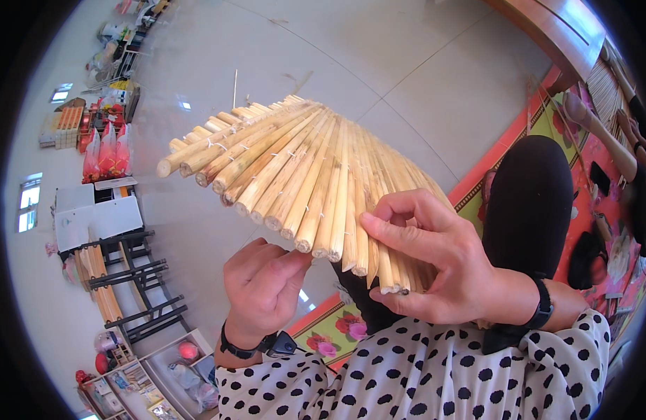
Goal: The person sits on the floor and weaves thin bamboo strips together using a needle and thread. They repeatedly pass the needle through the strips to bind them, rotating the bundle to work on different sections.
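Fingers of the left hand point(263, 283) are curled in toward the palm, with the thumb and forefinger brought together at their tips; whether anything is pinched there cannot be told. The wrist below is ringed by a dark band point(237, 348), and the forearm is raised from the lower edge of the view. Farther right, the right hand point(442, 255) is reached in from the side, its forearm slanted leftward and its wrist circled by another dark band point(543, 304). A sheet of stalks point(288, 171) is gripped by it, one digit being laid across the upper face and another tucked under the cut ends.

At the left, the sheet is formed of pale yellow stalks, spread like a fan, with round ends and a few brownish stains. Through the middle, the stalks are tied side by side with small stitches of white thread, and the surface is bent over into a ridge. Toward the right, the ends are left uneven, some pointed, some darkened.

By the left hand, the lower edge of the sheet is met at the fingertips, most of the stalks being spread above that hand. The sheet is held over the pale tiled floor point(379, 59), while its right end is partly covered by the right hand.
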`<state>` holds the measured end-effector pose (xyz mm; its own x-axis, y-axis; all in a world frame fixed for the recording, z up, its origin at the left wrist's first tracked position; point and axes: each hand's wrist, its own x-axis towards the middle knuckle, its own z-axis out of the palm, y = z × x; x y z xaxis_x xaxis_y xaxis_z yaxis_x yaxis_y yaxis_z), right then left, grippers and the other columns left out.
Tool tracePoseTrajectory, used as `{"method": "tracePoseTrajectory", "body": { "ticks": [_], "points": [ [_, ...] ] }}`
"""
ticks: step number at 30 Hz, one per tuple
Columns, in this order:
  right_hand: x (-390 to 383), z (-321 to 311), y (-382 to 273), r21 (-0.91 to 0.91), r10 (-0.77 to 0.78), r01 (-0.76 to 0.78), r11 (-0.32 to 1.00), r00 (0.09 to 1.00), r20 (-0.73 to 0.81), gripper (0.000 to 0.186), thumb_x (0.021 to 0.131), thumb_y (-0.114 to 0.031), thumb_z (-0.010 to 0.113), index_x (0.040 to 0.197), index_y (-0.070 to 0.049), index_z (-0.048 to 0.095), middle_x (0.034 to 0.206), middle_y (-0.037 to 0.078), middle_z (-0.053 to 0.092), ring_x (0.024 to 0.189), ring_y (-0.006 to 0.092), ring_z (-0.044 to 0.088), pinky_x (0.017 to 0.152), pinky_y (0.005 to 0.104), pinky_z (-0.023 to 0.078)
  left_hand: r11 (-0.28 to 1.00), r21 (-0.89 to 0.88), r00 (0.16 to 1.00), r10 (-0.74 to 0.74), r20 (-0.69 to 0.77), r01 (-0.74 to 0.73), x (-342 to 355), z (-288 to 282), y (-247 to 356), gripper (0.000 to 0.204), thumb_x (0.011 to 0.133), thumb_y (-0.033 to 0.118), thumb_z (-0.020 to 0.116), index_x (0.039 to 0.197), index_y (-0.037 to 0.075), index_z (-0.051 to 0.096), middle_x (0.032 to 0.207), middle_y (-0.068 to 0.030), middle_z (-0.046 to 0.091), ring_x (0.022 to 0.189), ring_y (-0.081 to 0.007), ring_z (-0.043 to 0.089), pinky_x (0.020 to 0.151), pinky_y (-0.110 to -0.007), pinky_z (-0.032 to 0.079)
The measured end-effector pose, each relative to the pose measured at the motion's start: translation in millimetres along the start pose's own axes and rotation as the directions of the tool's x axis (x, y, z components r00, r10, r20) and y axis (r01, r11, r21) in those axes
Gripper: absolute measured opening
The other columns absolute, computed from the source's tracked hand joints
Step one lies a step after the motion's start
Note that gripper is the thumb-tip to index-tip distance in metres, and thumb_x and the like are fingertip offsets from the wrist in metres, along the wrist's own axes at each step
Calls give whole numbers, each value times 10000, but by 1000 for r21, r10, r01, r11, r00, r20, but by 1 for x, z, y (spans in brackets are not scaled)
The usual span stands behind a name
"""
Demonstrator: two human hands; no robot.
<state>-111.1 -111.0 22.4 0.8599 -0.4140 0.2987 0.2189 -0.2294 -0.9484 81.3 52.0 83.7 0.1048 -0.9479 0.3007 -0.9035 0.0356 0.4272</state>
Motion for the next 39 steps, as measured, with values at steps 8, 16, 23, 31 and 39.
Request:
{"method": "tracePoseTrajectory", "body": {
  "ticks": [8, 16, 23, 31, 39],
  "points": [
    [1, 1, 0, 50, -6, 7, 999, 1000, -16, 710, 694, -87, 849, 1355, 21, 612, 1241, 184, 542, 1022, 250, 617, 868, 342, 529, 999, 11, 998, 44, -37, -44, 6, 4, 3, 213, 723, -68, 715, 915, 10, 665, 728, -108, 648, 575, -280, 602, 529, -341, 457],
    [2, 3, 2, 53, -55, 58, 997, 997, -57, 637, 698, -51, 821, 1290, 69, 619, 1216, 188, 544, 994, 293, 636, 835, 339, 541, 999, 26, 998, 42, -41, -41, 9, 8, 7, 223, 739, -77, 725, 941, 5, 672, 784, -136, 676, 602, -301, 628, 544, -343, 488],
    [3, 4, 2, 73, -48, 53, 996, 997, -63, 625, 696, -66, 829, 1270, 78, 629, 1217, 202, 555, 1023, 312, 629, 854, 351, 536, 999, 38, 998, 33, -44, -32, 9, 9, 8, 218, 739, -79, 730, 933, -1, 670, 782, -150, 675, 614, -322, 646, 561, -350, 508],
    [3, 8, 4, 110, -59, 61, 992, 998, -14, 715, 707, -69, 868, 1361, 26, 595, 1299, 188, 523, 1028, 262, 625, 859, 343, 530, 999, 41, 998, 25, -54, -22, 9, 5, 13, 189, 743, -93, 716, 903, -7, 662, 768, -144, 671, 611, -317, 648, 567, -345, 513],
    [2, 2, 5, 67, -11, 14, 998, 999, -37, 723, 691, -99, 875, 1354, 13, 607, 1262, 173, 545, 1042, 265, 627, 902, 346, 515, 981, 17, 981, -195, -11, 195, 7, 10, 21, 150, 802, -83, 697, 920, -9, 640, 775, -139, 669, 593, -294, 636, 549, -337, 492]
  ]
}}
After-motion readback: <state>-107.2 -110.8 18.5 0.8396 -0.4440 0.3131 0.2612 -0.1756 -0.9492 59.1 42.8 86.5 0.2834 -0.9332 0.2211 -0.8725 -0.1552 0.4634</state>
